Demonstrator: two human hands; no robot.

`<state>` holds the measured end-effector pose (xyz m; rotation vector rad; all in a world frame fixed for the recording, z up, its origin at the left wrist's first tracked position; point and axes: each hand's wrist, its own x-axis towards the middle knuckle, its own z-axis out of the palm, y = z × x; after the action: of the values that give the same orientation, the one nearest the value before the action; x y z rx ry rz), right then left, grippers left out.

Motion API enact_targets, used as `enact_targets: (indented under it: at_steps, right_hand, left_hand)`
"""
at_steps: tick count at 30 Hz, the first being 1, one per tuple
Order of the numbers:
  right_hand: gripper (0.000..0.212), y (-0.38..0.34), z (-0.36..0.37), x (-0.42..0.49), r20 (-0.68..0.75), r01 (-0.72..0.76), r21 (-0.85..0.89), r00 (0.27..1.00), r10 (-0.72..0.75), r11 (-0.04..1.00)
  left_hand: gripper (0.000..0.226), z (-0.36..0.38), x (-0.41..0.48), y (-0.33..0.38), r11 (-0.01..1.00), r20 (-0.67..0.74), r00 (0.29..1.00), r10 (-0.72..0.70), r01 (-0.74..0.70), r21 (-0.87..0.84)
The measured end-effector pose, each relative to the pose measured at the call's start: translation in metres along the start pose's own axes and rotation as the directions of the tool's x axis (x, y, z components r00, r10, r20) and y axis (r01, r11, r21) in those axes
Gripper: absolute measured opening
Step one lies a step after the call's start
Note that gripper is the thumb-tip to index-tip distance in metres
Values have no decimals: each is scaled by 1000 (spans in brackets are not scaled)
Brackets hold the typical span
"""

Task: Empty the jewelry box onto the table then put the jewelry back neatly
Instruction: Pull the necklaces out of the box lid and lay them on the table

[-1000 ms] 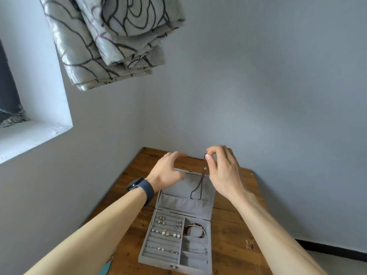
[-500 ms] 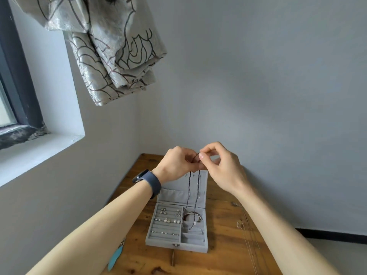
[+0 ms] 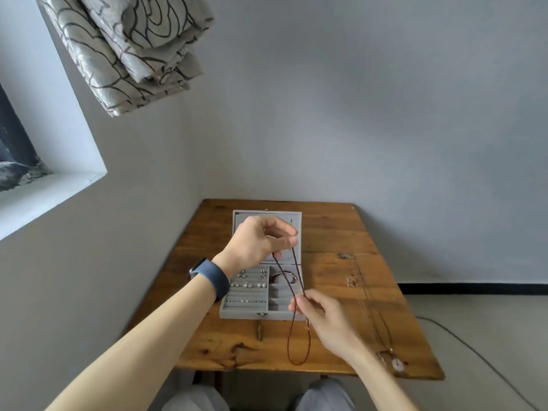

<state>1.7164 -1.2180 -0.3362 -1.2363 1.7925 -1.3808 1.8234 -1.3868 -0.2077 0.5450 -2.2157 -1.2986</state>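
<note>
The person's left hand [image 3: 261, 241] is raised over the far part of an open grey jewelry box [image 3: 243, 314]. Its thumb and fingertips are pressed together, pinching the top of a dark red braided cord necklace [image 3: 297, 363]. From that pinch two strands run down and toward the near side. The right hand [image 3: 324, 318] holds them lower down, thumb and forefinger closed on both strands together, just above the box's near right corner. Below this second pinch the rest of the cord hangs as a narrow loop in front of the table's [image 3: 341, 232] near edge (whether the loop touches the wood cannot be told).

The box sits on the left half of the wooden table, its lid [image 3: 297, 216] standing up at the far side. Its left section of padded rows holds several small earrings [image 3: 247, 284]. A bracelet [image 3: 285, 276] lies in the far right compartment.

A dark blue smartwatch [image 3: 212, 278] is on the left wrist. Thin pale chains [image 3: 365, 292] lie stretched along the right side of the table, well apart from the box, and a small round pendant [image 3: 397, 364] rests near the near right corner. A patterned curtain [image 3: 127, 48] hangs at the upper left above a white window sill [image 3: 44, 194]. A dark cable [image 3: 474, 351] runs across the floor on the right.
</note>
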Motion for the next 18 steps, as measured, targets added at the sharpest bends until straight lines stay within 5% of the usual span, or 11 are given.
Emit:
enact_targets:
  at_steps: [6, 11, 13, 15, 18]
  right_hand:
    - [17, 26, -15, -28, -128, -90, 10, 988, 90, 996]
    - [18, 43, -39, -57, -216, -179, -84, 964, 158, 980]
    - [17, 51, -48, -71, -282, -211, -80, 942, 181, 974]
    - [18, 56, -57, -87, -341, -222, -32, 919, 198, 975]
    - [22, 61, -66, -110, -346, -251, 133, 895, 282, 959]
  left_hand:
    - [16, 2, -2, -18, 896, 119, 993, 21, -71, 439]
    - [28, 3, -8, -28, 545, 314, 930, -191, -166, 822]
    - [28, 7, -9, -35, 594, 347, 897, -275, -126, 794]
    - [28, 8, -9, -38, 763, 396, 862, -318, -15, 646]
    - [24, 15, -15, -37, 956, 470, 835, -287, 281, 84]
